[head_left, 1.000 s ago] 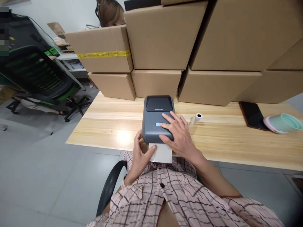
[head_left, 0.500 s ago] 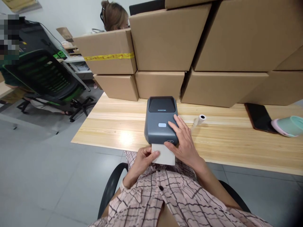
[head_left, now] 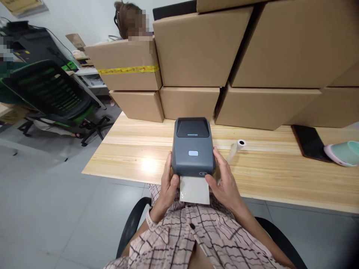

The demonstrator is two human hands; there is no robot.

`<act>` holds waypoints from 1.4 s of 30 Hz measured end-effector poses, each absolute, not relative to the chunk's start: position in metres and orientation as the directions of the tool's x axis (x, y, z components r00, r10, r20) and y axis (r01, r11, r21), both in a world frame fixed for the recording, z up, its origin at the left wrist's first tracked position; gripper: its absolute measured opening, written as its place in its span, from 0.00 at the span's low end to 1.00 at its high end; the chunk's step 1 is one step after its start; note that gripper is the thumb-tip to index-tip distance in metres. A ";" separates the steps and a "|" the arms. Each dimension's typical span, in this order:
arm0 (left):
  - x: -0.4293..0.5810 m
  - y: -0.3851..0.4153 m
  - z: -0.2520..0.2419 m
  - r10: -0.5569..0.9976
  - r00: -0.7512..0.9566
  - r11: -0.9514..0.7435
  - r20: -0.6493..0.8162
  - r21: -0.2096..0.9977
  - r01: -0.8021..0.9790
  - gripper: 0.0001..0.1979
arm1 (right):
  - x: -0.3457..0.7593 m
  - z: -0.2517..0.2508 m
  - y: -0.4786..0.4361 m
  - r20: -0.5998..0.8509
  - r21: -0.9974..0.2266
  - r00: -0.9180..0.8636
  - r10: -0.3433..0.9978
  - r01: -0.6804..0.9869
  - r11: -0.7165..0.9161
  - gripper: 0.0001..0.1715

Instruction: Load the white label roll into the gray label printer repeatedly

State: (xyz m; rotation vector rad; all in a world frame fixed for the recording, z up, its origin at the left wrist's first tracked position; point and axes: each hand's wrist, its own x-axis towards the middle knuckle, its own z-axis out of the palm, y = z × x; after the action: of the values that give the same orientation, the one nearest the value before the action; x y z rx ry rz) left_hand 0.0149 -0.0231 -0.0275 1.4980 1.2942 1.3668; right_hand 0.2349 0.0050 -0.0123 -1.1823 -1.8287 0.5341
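A dark grey label printer with a light button stands near the front edge of the wooden table. A white label sheet hangs out of its front, over the edge. My left hand grips the printer's left side, its thumb at the lower front corner. On the opposite side my right hand holds the printer, thumb by the small front mark. Neither hand is on the sheet. Right of the printer lies a small white paper roll with a loose strip.
Cardboard boxes are stacked along the table's back. A black phone and a mint cup lie at the right. Beyond the left end are an office chair and a seated person; another person's head shows behind the boxes.
My left hand has let go of the sheet and moved onto the printer's left side. My right hand has slid from its top to its right side. More of the sheet shows.
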 end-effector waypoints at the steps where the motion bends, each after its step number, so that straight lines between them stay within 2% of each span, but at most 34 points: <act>1: 0.017 -0.022 -0.029 0.957 -0.068 -0.261 0.280 0.942 0.214 0.35 | 0.234 -0.011 0.004 0.435 -0.727 -0.172 0.884 0.513 0.457 0.45; 9: 0.021 -0.015 -0.009 0.913 -0.111 -0.345 0.393 0.887 0.306 0.31 | 0.240 0.009 0.008 0.384 -0.770 -0.202 0.901 0.468 0.433 0.46; 12: 0.014 0.008 0.012 0.869 -0.094 -0.436 0.485 0.843 0.314 0.30 | 0.244 0.033 0.027 0.441 -0.702 -0.245 0.864 0.505 0.502 0.49; 15: 0.001 0.051 0.028 0.808 -0.095 -0.542 0.582 0.796 0.268 0.28 | 0.240 0.062 0.065 0.554 -0.569 -0.291 0.780 0.552 0.609 0.50; 17: -0.006 0.082 0.033 0.833 -0.108 -0.512 0.542 0.830 0.219 0.27 | 0.233 0.080 0.096 0.638 -0.499 -0.283 0.717 0.557 0.664 0.49; 22: -0.007 0.129 0.019 0.988 0.031 -0.151 0.150 0.988 0.031 0.51 | 0.211 0.107 0.168 0.731 -0.495 -0.160 0.664 0.546 0.676 0.46; 25: -0.001 0.130 0.005 0.991 0.130 0.001 0.011 0.996 -0.091 0.57 | 0.204 0.115 0.206 0.724 -0.517 -0.120 0.679 0.558 0.649 0.45; 30: 0.001 0.125 -0.005 0.992 0.123 0.011 0.011 0.983 -0.182 0.59 | 0.205 0.124 0.242 0.688 -0.531 -0.109 0.717 0.598 0.601 0.45; 32: 0.001 0.126 -0.006 0.994 0.102 -0.004 0.024 0.981 -0.193 0.58 | 0.206 0.124 0.232 0.732 -0.466 -0.119 0.671 0.632 0.619 0.45; 35: 0.002 0.126 -0.008 0.995 0.095 -0.023 0.043 0.979 -0.202 0.57 | 0.208 0.115 0.194 0.801 -0.314 -0.222 0.555 0.635 0.706 0.38; 37: 0.003 0.126 -0.010 0.994 0.096 -0.025 0.047 0.976 -0.217 0.56 | 0.210 0.103 0.167 0.737 -0.282 -0.378 0.560 0.581 0.763 0.34; 38: 0.003 0.126 -0.010 0.994 0.099 -0.022 0.045 0.974 -0.226 0.56 | 0.210 0.097 0.157 0.661 -0.290 -0.473 0.582 0.555 0.780 0.34; 40: 0.004 0.126 -0.011 0.994 0.102 -0.021 0.046 0.972 -0.234 0.56 | 0.209 0.086 0.147 0.434 -0.322 -0.643 0.631 0.544 0.775 0.38; 42: 0.004 0.127 -0.012 0.994 0.095 -0.027 0.050 0.974 -0.226 0.57 | 0.204 0.078 0.149 0.166 -0.330 -0.743 0.649 0.578 0.746 0.47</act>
State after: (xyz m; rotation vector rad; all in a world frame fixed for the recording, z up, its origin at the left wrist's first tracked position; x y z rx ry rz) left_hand 0.0040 0.1273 -0.0121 1.1140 0.9513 1.2625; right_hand 0.2041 0.1495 0.0784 -0.9607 -2.6764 0.3749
